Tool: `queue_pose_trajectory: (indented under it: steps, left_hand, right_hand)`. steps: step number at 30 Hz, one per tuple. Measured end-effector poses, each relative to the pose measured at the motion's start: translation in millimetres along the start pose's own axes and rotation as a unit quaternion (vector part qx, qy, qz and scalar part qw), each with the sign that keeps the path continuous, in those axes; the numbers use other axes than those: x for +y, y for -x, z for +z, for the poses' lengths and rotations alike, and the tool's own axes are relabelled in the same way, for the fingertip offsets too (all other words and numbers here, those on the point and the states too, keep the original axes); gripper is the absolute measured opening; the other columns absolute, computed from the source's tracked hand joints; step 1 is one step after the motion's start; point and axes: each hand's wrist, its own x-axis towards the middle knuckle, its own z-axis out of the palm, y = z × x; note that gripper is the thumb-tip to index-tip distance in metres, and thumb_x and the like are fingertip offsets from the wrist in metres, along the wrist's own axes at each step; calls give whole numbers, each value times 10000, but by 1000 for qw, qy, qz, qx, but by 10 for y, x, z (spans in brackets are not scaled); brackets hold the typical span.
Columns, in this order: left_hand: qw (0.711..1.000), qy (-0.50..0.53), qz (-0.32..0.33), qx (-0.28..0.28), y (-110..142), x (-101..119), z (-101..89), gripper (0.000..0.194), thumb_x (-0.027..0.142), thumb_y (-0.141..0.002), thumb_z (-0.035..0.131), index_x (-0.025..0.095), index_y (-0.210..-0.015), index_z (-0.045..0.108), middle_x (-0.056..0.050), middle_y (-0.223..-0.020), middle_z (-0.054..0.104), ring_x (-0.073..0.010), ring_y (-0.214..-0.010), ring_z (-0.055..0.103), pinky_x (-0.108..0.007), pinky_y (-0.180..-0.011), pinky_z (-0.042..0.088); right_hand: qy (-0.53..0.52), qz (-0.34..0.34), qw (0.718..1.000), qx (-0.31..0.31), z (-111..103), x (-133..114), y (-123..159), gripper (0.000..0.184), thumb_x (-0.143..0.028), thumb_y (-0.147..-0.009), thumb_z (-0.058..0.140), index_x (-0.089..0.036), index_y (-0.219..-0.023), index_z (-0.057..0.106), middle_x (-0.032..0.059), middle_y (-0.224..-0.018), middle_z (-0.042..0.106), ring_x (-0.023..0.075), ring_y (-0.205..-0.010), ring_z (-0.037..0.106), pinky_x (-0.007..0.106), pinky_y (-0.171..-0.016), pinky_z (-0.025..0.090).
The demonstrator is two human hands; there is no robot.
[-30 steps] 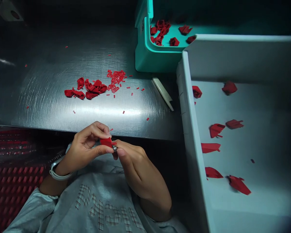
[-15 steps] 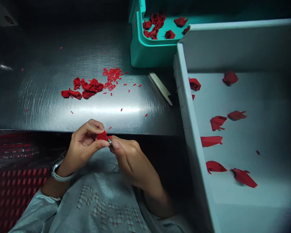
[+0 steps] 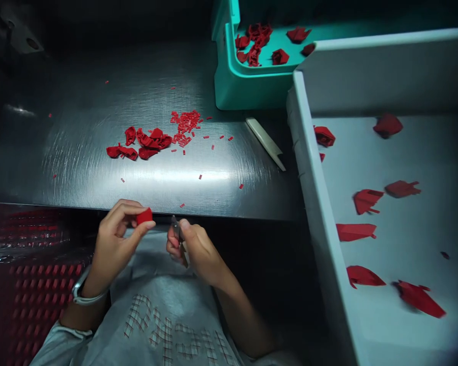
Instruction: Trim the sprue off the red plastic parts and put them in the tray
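Note:
In the head view my left hand pinches a small red plastic part between thumb and fingers, close to the front edge of the metal table. My right hand is closed around a small shiny metal tool. Its narrow tip points up and its other end shows below the fingers; the grip hides its exact kind. A gap separates the tool from the red part. Beyond the hands, a cluster of hollow red plastic parts lies on the table beside a heap of tiny red pieces.
At the right stands a large white bin with several red parts scattered on its bottom. A teal tray behind it holds more red parts. A pale, flat strip lies on the metal table near the bin's wall.
My hands have drawn apart: the left went left with the red part, the right lowered slightly with the metal tool. The tool no longer meets the part. The whole view has shifted a little.

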Motion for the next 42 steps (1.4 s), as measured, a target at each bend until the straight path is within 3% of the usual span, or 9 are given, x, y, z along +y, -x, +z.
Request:
queue_pose_trajectory:
  steps: [5,10,17,22,26,31,36,38,42]
  left_hand:
    - [944,-318,20,85,-296,-198,-539,114,263,-966,710,203,-1045,767,-82,-1042,730,-234,-967,683,-365,-881,552]
    - [895,-444,-30,27,-573,-280,-819,238,298,-1004,615,193,-1169,751,-141,-1165,728,-349,-1105,678,-528,-1013,520]
    - [867,-485,82,-79,-977,-54,-428,319,241,-989,667,206,-1304,705,-146,-1331,708,-360,-1192,637,-514,-993,501]
    - [850,-499,100,-138,-1193,-77,-202,220,171,-982,639,144,-1173,745,-159,-1125,771,-357,-1053,660,-494,-917,520]
    - [911,-384,103,-110,-1113,-70,-260,146,135,-938,679,148,-1067,747,-103,-1003,775,-262,-907,702,-405,-877,552]
    - [991,-43,77,-105,-765,36,-164,379,121,-916,689,224,-1281,686,-39,-1075,764,-145,-880,732,-259,-808,590]
    - [975,207,41,-62,-446,72,153,86,199,-913,770,213,-993,741,-48,-1028,742,-156,-915,777,-258,-839,650]
    - [968,248,19,-27,-357,72,260,107,252,-912,796,210,-969,715,-47,-1035,728,-156,-861,790,-275,-819,671]
    - [964,264,-11,-14,-226,75,399,161,277,-914,806,214,-974,670,-65,-1077,707,-158,-803,794,-168,-538,605]
  right_hand:
    - [-46,44,998,10,-87,101,37,691,-900,-930,384,-247,-709,439,-56,-549,388,107,-477,345,249,-445,293]
    - [-50,54,997,11,-108,228,66,688,-900,-897,473,-240,-700,461,-49,-561,406,103,-481,328,244,-435,291]
    - [-37,52,998,19,-106,211,76,672,-874,-919,485,-236,-707,478,-38,-586,421,111,-507,327,253,-454,265]
    - [-33,36,999,23,-100,223,51,698,-900,-905,472,-232,-706,486,-37,-585,425,113,-517,343,265,-488,285]
    - [-50,21,998,26,-65,217,24,693,-899,-909,468,-232,-722,491,-42,-585,425,115,-515,354,269,-494,301]
    - [-83,-13,996,18,77,106,-52,672,-882,-934,444,-238,-749,490,-43,-601,438,125,-520,371,281,-505,328]
    - [-99,-60,993,30,211,-1,-121,647,-827,-984,427,-224,-778,542,-6,-677,515,155,-626,462,305,-606,381]
    - [-107,-70,991,36,231,-23,-119,648,-814,-999,397,-222,-789,556,9,-705,539,171,-667,494,319,-644,398]
    - [-120,-77,989,33,230,-58,-74,623,-762,-1038,346,-226,-792,549,15,-714,541,185,-688,504,339,-690,417]
